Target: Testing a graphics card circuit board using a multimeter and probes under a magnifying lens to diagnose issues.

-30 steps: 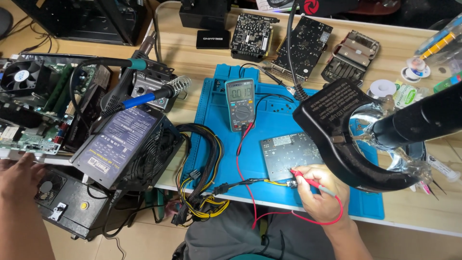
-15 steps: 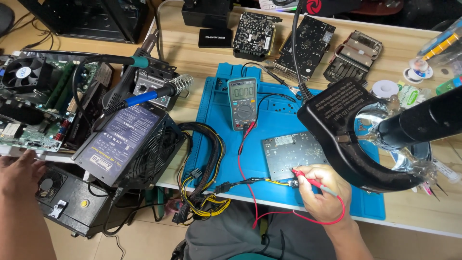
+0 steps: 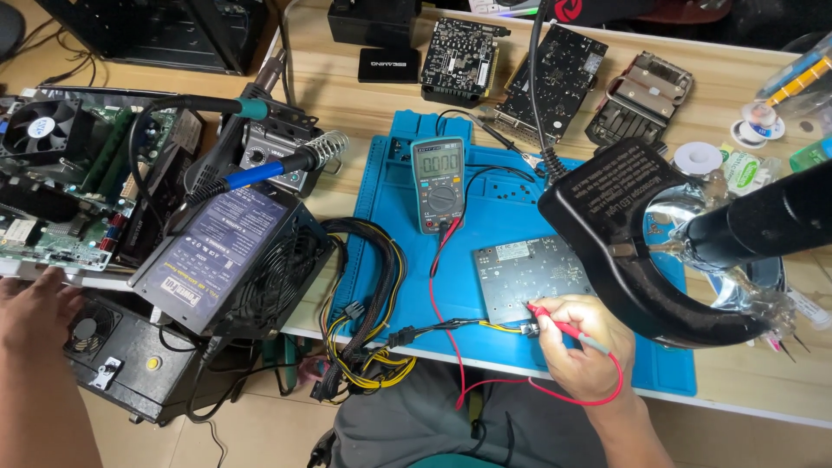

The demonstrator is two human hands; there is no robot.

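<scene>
Pinching a red probe [image 3: 562, 325], the right hand's [image 3: 582, 347] fingers [image 3: 568, 314] press its tip against the near edge of a grey circuit board [image 3: 530, 276] on the blue mat [image 3: 485, 199]. Beyond them sits a multimeter [image 3: 437, 184]. Far to their left, the left hand [image 3: 35, 310] rests fingers together on a black power supply [image 3: 130, 364] at the table [image 3: 347, 95] edge.

electronics repair workshop | multimeter [image 3: 436, 178] | soldering iron [image 3: 269, 167] | circuit boards [image 3: 555, 80]

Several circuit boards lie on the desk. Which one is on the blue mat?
The flat grey circuit board beside the right hand lies on the blue mat. The black boards rest on bare wood.
</scene>
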